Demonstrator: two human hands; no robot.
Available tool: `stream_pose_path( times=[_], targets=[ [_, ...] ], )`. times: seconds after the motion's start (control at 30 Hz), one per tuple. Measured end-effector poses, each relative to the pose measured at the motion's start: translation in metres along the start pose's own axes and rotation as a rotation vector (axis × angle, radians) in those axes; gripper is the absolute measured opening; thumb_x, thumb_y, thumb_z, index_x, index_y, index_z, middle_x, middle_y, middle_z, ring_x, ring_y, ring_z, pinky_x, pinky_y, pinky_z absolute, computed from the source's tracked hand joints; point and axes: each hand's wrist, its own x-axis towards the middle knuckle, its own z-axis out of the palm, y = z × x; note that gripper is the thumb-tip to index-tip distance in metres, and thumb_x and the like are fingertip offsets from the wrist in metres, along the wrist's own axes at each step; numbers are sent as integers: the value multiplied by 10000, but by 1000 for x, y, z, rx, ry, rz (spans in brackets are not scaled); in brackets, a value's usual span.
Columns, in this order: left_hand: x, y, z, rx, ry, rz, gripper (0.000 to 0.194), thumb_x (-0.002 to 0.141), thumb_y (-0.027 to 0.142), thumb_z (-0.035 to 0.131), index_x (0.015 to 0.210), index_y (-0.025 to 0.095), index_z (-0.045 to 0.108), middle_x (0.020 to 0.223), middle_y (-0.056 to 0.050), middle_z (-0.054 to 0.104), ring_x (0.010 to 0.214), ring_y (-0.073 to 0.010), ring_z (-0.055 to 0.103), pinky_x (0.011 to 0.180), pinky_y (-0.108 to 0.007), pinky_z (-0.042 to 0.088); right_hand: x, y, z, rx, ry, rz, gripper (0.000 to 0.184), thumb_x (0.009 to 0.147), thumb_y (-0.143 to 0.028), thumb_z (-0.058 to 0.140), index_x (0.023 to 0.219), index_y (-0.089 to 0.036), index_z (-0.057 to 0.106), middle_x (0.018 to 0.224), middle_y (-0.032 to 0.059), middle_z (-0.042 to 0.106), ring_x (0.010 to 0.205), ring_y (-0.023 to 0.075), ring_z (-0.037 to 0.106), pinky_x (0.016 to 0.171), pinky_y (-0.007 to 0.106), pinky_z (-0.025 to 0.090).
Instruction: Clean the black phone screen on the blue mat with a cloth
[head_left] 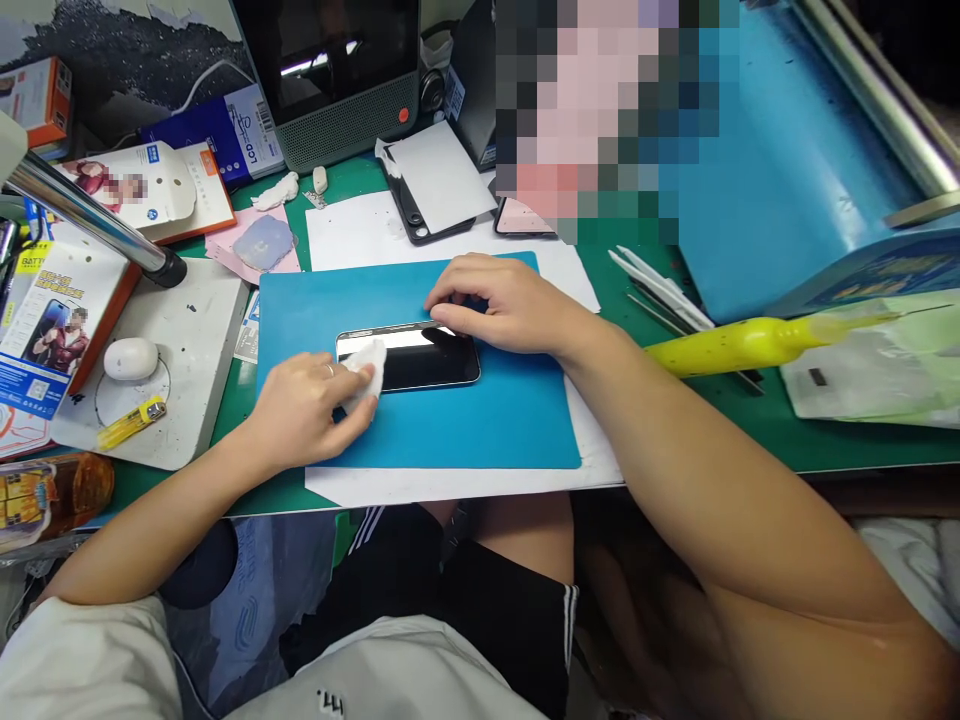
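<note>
A smartphone (pixel 420 365) with a dark, glossy screen lies flat on a blue mat (pixel 465 430). My left hand (pixel 311 405) pinches a folded white wipe (pixel 367 370) and presses it on the phone's left end, covering part of it. At the phone's far right edge is my right hand (pixel 502 300), loosely curved, palm down. Its thumb is at or just above the phone's edge, and a gap shows between thumb and fingers. I see nothing held in it.
White paper (pixel 341 235) lies under the mat. Behind stand a dark phone part under a white sheet (pixel 439 175) and a screen device (pixel 337 100). Left are boxes (pixel 67 310), an earbud case (pixel 131 358) and a lighter (pixel 131 424). Right are tweezers (pixel 667 290) and a yellow tool (pixel 742 345).
</note>
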Motion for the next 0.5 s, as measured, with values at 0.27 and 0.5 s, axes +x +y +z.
stream_pose_path(
  times=[0.27,0.5],
  targets=[
    [1,4,0,82,-23,-165,428,1066,320,476,1239,188,844,629,-51,713,641,-232,654,623,-357,380,-1,1,1,4,0,5,237,999,-432,641,941,-244,772,964,80,772,877,270,673,788,451,527],
    [5,-3,-7,152,-114,-319,465,947,261,525,1274,246,856,670,-68,687,658,-249,661,599,-342,384,-1,0,-1,5,-34,23,241,1003,-451,644,959,-267,792,994,76,780,903,286,671,817,471,535]
  ],
)
